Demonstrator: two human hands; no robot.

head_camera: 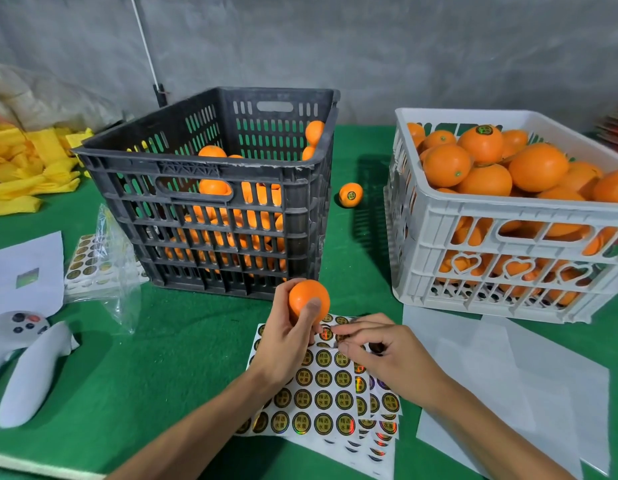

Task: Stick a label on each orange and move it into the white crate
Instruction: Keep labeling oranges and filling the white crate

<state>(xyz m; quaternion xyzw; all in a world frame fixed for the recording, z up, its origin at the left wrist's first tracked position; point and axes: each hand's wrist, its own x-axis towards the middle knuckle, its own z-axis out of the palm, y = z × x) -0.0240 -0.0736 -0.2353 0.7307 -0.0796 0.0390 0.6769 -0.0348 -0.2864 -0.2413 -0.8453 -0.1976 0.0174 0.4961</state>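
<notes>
Orange in hand: round, unlabelled orange fruit [307, 299], held up above the near edge of the sticker sheets, in front of the dark crate.
Left hand: left hand [289, 341] grips the orange from below, thumb across its front, fingers curled behind.
Right hand: right hand [376, 355] lies low over the sheets, thumb and forefinger narrowed to a pinch at a sticker near the top of the sheet; whether the sticker has lifted cannot be told.
Sticker sheets: fanned stack of white sheets carrying round black-and-gold labels [321, 400], flat on the cloth under both hands.
White crate: white slatted plastic crate with heart-shaped cut-outs [501, 230], to the right, heaped with oranges; the topmost orange [482, 142] shows a round label.
Dark crate: dark grey slatted plastic crate [210, 209], behind the left hand, partly filled with oranges.
Stray orange: single labelled orange [350, 194] on the cloth between the two crates.
Backing paper: blank white sheets [508, 386] on the cloth in front of the white crate.
Left side: clear plastic bag holding more sticker sheets [103, 258], white controller with coloured buttons [26, 358], white paper [23, 268], pile of yellow foam netting [26, 168].
Surface: green cloth-covered table [162, 358].
</notes>
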